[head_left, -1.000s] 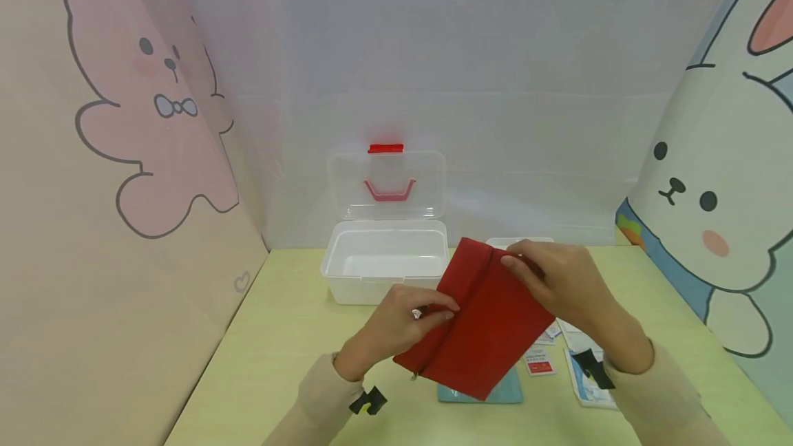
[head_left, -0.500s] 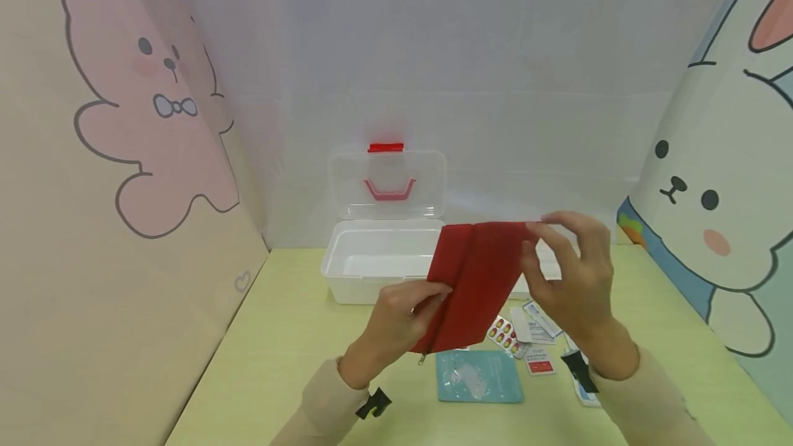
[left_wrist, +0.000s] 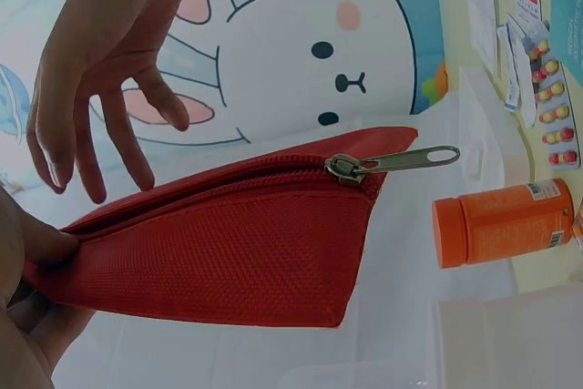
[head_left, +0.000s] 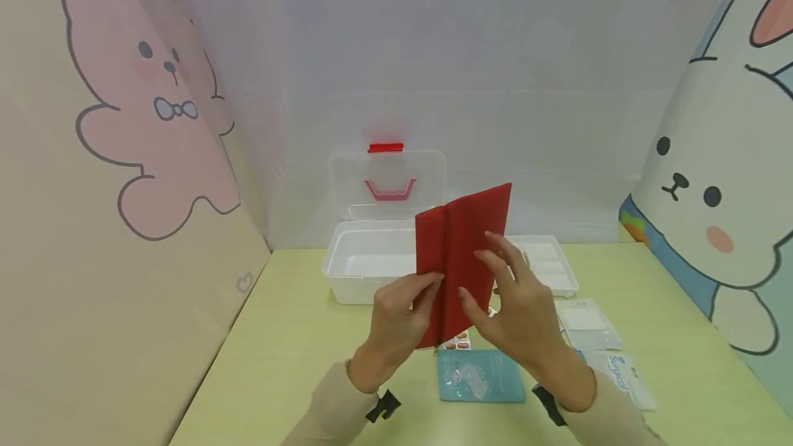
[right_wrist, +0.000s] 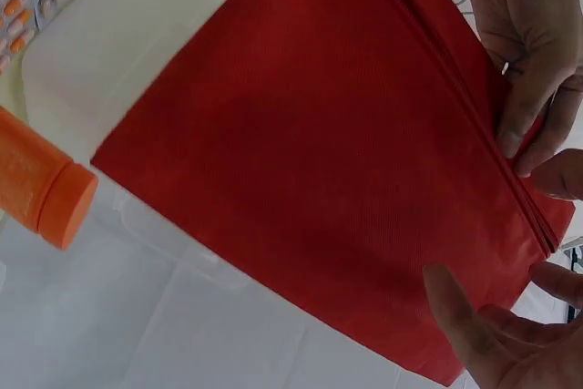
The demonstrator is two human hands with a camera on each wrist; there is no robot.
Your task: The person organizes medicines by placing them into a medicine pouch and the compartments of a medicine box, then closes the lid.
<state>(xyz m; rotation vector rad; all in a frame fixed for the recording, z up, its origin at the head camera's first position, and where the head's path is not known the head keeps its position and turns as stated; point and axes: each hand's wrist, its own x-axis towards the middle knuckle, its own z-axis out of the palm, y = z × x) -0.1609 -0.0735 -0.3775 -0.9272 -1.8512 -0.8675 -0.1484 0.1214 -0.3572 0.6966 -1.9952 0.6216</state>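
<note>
A red zippered pouch [head_left: 473, 246] is held up above the table, tilted, its zipper [left_wrist: 264, 175] running lengthwise with a metal pull at one end. My left hand [head_left: 399, 315] pinches the pouch near the zipper between thumb and fingers. Beside the pouch's right part is my right hand [head_left: 526, 308], fingers spread and slightly bent, gripping nothing; in the head view I cannot tell whether a fingertip touches the fabric. The left wrist view has the right hand [left_wrist: 114, 70] apart from the zipper side.
Behind stands a white box [head_left: 359, 281] with its clear lid raised. A white tray [head_left: 566, 289] is at the back right. On the table lie a teal packet [head_left: 482, 376], white packets [head_left: 619, 377] and blister packs [left_wrist: 557, 116]; an orange bottle [left_wrist: 510, 220] stands near them.
The pouch has turned more upright and risen. My right hand has released its upper right edge and moved left and down, fingers spread. My left hand has kept its pinch.
</note>
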